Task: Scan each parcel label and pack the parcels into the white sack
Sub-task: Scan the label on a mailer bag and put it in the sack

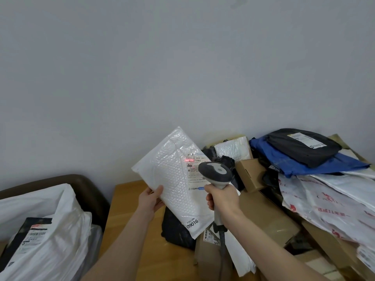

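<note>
My left hand [151, 199] pinches the white mailer [172, 179], label tilted toward me. My right hand [222, 196] grips the scanner [216, 173], its red beam across the barcode.

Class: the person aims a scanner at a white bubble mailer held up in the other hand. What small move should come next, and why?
Probably the left hand should swing the bubble mailer left and down toward the white sack. The scanner in the right hand throws its red line onto the label, and the sack lies open with a black parcel inside.
</note>
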Demonstrator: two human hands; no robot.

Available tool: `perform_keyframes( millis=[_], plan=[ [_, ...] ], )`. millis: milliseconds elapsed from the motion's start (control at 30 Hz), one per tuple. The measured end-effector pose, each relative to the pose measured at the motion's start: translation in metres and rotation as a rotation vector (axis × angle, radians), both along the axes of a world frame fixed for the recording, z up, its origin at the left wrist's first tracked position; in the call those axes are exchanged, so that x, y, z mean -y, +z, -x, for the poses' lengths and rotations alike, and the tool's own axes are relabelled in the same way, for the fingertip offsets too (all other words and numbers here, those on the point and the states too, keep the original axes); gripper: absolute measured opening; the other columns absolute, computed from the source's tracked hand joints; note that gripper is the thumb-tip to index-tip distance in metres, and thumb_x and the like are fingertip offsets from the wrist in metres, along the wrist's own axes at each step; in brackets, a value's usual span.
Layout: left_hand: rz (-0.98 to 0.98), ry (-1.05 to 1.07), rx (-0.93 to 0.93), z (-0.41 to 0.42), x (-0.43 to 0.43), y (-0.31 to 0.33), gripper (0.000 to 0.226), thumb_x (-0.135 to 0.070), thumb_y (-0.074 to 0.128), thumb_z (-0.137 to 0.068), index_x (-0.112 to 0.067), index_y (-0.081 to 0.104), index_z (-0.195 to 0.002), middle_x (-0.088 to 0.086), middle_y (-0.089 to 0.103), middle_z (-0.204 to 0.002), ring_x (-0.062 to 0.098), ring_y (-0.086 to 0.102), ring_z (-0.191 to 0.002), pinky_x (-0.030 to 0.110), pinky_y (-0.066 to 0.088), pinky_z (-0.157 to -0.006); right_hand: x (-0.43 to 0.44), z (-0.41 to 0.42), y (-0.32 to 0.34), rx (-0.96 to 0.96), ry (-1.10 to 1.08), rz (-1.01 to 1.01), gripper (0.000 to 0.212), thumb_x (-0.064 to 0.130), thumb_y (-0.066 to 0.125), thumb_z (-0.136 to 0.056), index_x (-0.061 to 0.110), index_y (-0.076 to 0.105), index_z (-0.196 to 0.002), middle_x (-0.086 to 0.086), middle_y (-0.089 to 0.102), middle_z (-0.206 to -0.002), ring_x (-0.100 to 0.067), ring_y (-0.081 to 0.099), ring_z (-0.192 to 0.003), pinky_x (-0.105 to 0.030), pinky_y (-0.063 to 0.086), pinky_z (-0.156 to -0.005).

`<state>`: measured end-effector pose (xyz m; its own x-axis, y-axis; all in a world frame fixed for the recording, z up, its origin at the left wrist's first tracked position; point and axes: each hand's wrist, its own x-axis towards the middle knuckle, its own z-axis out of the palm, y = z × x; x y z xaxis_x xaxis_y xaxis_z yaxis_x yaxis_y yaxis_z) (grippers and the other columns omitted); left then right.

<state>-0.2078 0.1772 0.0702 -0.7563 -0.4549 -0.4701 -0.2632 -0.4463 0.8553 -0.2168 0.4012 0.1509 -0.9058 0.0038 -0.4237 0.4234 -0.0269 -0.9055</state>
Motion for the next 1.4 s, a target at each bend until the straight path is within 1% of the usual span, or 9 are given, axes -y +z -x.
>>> perform_keyframes(
  millis=[200, 367, 600, 800, 1033, 1133, 1233, 1300, 1400],
  plan=[
    [0.003, 0.013, -0.005, 0.0, 0.003, -0.001, 0.031, -0.01, 0.067, -0.087, -0.008, 0.057, -0.117, 0.011, 0.067, -0.109, 0.028, 0.066, -0.094, 0.037, 0.056, -0.07, 0.002, -0.001, 0.0, 0.018, 0.002, 0.001, 0.01, 0.004, 0.066, -0.08, 0.002, 0.064, -0.071, -0.001, 0.055, -0.044, -0.012, 0.047, -0.035, -0.024, 0.041, -0.043],
    [0.012, 0.017, 0.0, 0.001, 0.005, 0.001, 0.031, -0.01, 0.067, -0.087, -0.007, 0.057, -0.117, 0.011, 0.067, -0.107, 0.027, 0.067, -0.091, 0.035, 0.056, -0.066, 0.005, -0.003, 0.001, 0.015, -0.006, 0.006, 0.012, 0.004, 0.065, -0.08, 0.002, 0.063, -0.068, -0.001, 0.054, -0.043, -0.012, 0.046, -0.035, -0.025, 0.041, -0.044],
    [0.016, 0.011, -0.001, 0.0, 0.012, 0.002, 0.034, -0.01, 0.067, -0.087, -0.006, 0.057, -0.12, 0.012, 0.067, -0.11, 0.028, 0.067, -0.093, 0.036, 0.056, -0.067, 0.013, -0.003, 0.003, 0.008, -0.011, 0.003, 0.012, 0.005, 0.066, -0.08, 0.003, 0.062, -0.068, -0.001, 0.054, -0.046, -0.012, 0.046, -0.036, -0.025, 0.042, -0.044],
    [0.013, -0.001, -0.001, -0.002, 0.021, 0.002, 0.034, -0.009, 0.066, -0.088, -0.005, 0.056, -0.12, 0.013, 0.066, -0.112, 0.03, 0.065, -0.096, 0.039, 0.055, -0.075, 0.023, -0.005, 0.003, 0.009, -0.012, 0.001, 0.014, 0.005, 0.066, -0.079, 0.004, 0.061, -0.066, -0.001, 0.053, -0.045, -0.012, 0.046, -0.035, -0.025, 0.041, -0.045],
    [0.032, -0.019, 0.008, -0.006, 0.039, 0.004, 0.026, -0.011, 0.067, -0.087, -0.009, 0.059, -0.112, 0.01, 0.068, -0.106, 0.028, 0.067, -0.094, 0.034, 0.056, -0.066, 0.038, -0.006, 0.003, -0.012, 0.015, 0.056, 0.009, 0.004, 0.068, -0.082, 0.001, 0.064, -0.074, -0.003, 0.056, -0.048, -0.012, 0.048, -0.038, -0.025, 0.042, -0.044],
    [0.061, 0.012, 0.008, -0.016, 0.05, 0.012, 0.02, -0.013, 0.069, -0.087, -0.01, 0.06, -0.105, 0.008, 0.069, -0.102, 0.026, 0.067, -0.091, 0.033, 0.056, -0.064, 0.043, 0.0, 0.004, -0.025, 0.012, 0.039, 0.007, 0.006, 0.07, -0.083, 0.0, 0.066, -0.082, -0.005, 0.062, -0.055, -0.012, 0.052, -0.043, -0.025, 0.046, -0.049],
    [0.117, 0.087, -0.001, -0.031, 0.063, 0.029, 0.02, -0.014, 0.067, -0.088, -0.007, 0.06, -0.105, 0.008, 0.068, -0.099, 0.024, 0.066, -0.087, 0.031, 0.055, -0.06, 0.051, 0.007, 0.002, -0.067, -0.017, -0.02, 0.013, 0.011, 0.073, -0.081, 0.003, 0.065, -0.09, -0.007, 0.066, -0.07, -0.015, 0.058, -0.057, -0.028, 0.052, -0.058],
    [0.16, 0.164, -0.009, -0.046, 0.074, 0.041, 0.02, -0.013, 0.065, -0.09, -0.006, 0.059, -0.108, 0.01, 0.067, -0.103, 0.027, 0.065, -0.09, 0.033, 0.054, -0.061, 0.059, 0.011, -0.004, -0.071, 0.001, -0.061, 0.023, 0.014, 0.075, -0.079, 0.007, 0.063, -0.097, -0.007, 0.064, -0.077, -0.018, 0.06, -0.066, -0.037, 0.057, -0.07],
    [0.203, 0.284, -0.012, -0.077, 0.097, 0.062, 0.025, -0.014, 0.062, -0.092, -0.006, 0.055, -0.115, 0.012, 0.064, -0.109, 0.03, 0.063, -0.096, 0.035, 0.054, -0.065, 0.076, 0.006, -0.011, -0.059, 0.058, -0.127, 0.035, 0.021, 0.076, -0.077, 0.005, 0.063, -0.106, -0.011, 0.065, -0.094, -0.031, 0.063, -0.086, -0.05, 0.053, -0.088]
  ],
)
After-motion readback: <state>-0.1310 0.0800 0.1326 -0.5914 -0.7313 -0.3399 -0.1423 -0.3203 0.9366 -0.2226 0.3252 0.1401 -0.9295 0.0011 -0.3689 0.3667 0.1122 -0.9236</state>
